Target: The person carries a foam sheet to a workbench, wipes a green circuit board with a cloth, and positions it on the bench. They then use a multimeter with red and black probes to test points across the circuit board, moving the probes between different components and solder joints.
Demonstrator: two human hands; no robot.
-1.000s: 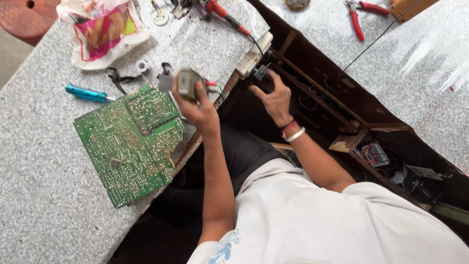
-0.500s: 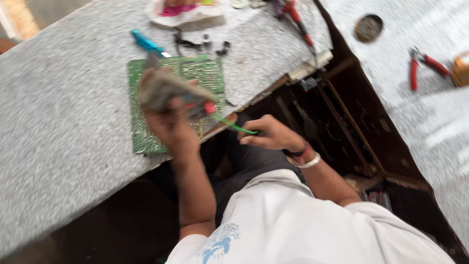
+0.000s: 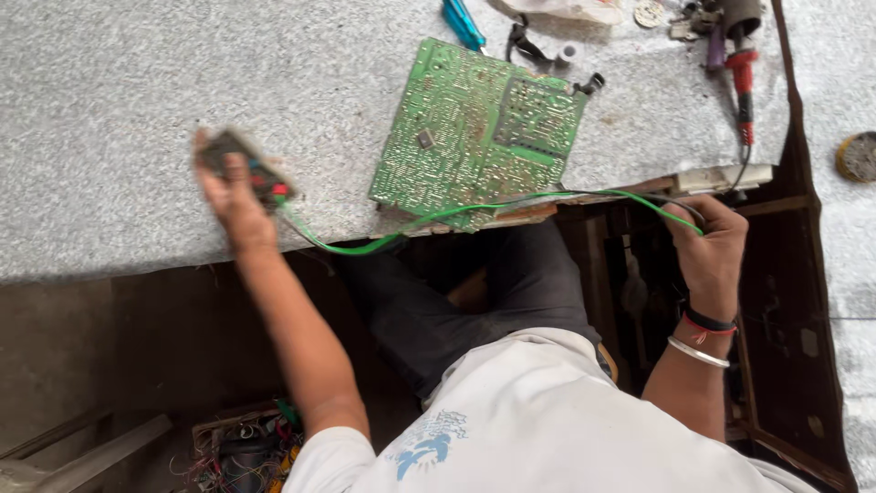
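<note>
My left hand (image 3: 233, 196) grips a small dark meter (image 3: 239, 160) with red parts, held over the left part of the speckled stone table (image 3: 109, 110). A green wire (image 3: 438, 219) runs from the meter across the table's front edge to my right hand (image 3: 710, 248), which pinches its far end along with a dark wire below the table edge. A green circuit board (image 3: 479, 132) lies solder side up on the table between my two hands, its near corner at the edge.
A blue-handled screwdriver (image 3: 464, 23), a red-handled tool (image 3: 744, 78) and small parts lie at the table's far side. A round yellow-rimmed object (image 3: 858, 157) sits on the right slab. A box of tangled wires (image 3: 242, 447) stands on the floor at lower left.
My left hand has carried the meter away from the board, out to the left. My right hand has drawn the green wire out to the right. The camera view has shifted.
</note>
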